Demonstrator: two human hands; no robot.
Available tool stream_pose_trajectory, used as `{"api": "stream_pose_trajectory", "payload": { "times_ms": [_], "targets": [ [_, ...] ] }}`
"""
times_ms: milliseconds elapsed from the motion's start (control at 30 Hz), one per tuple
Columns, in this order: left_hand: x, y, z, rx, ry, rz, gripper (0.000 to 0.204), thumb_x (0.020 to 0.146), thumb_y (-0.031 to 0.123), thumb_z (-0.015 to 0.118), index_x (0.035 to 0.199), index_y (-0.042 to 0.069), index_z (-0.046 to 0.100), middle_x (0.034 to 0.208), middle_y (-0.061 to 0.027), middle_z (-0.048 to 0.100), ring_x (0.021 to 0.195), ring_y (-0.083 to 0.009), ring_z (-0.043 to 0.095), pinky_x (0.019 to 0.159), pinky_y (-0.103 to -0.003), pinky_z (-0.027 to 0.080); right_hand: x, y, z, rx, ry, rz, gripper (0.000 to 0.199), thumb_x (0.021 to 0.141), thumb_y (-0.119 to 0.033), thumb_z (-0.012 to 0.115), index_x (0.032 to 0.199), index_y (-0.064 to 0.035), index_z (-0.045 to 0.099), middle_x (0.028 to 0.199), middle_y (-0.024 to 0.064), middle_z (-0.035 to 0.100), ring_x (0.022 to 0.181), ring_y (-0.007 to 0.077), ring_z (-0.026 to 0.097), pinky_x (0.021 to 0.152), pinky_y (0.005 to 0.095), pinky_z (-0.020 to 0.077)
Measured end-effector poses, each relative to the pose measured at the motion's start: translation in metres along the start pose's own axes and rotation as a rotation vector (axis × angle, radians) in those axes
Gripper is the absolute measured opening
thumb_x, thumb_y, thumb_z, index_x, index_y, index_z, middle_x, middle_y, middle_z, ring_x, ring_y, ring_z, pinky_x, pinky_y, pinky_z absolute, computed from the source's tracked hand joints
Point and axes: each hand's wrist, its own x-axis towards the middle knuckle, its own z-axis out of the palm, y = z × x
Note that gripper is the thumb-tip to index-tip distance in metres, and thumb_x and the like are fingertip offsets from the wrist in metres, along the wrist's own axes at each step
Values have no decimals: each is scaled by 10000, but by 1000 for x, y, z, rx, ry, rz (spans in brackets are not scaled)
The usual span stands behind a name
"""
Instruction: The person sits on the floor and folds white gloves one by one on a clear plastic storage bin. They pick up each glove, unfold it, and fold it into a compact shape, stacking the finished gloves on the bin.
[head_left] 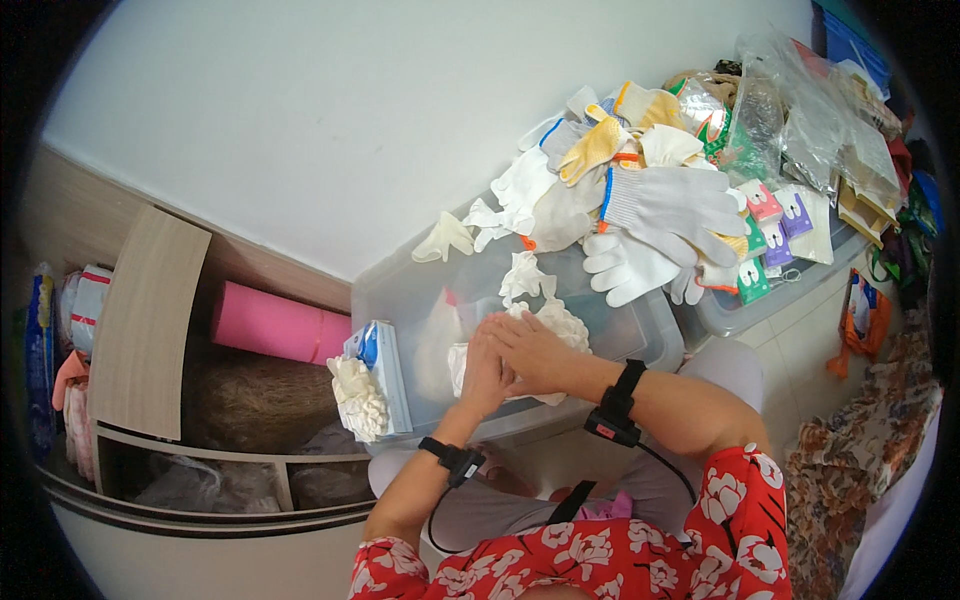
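My left hand (486, 368) and my right hand (540, 352) meet over a bunch of thin white gloves (566, 327) on a translucent plastic bin (405, 287). The right fingers lie across the left hand, and both hands are closed on the bunch. Their fingertips are partly hidden. Another crumpled white glove (522, 277) lies just beyond them. To the left, a rolled stack of white gloves (358, 402) leans by a blue and white box (385, 372). A loose whitish glove (443, 237) rests at the bin's far edge.
Knitted work gloves (675, 205) are heaped at the far right of the bin. Small coloured packets (763, 203) and clear plastic bags (800, 110) cover a second bin (740, 312). An open drawer cabinet (150, 325) holding a pink roll (270, 320) stands on the left.
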Motion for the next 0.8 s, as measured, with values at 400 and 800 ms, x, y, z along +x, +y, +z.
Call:
{"api": "stream_pose_trajectory", "payload": {
  "times_ms": [400,800],
  "targets": [
    [-10,0,15,25,17,-122,688,978,236,534,1522,-42,218,1583,-272,229,1453,-443,244,1191,-519,182,9,40,-57,-81,-641,349,401,794,-87,630,1194,-99,654,1376,121,538,1391,344,384,1098,598,314],
    [1,17,12,77,114,-10,665,945,174,561,1498,-55,273,1571,-276,248,1463,-445,222,1184,-556,162,22,25,-59,107,-105,333,312,755,-103,661,1064,-77,697,1094,85,669,1119,301,584,914,448,470]
  ]
}}
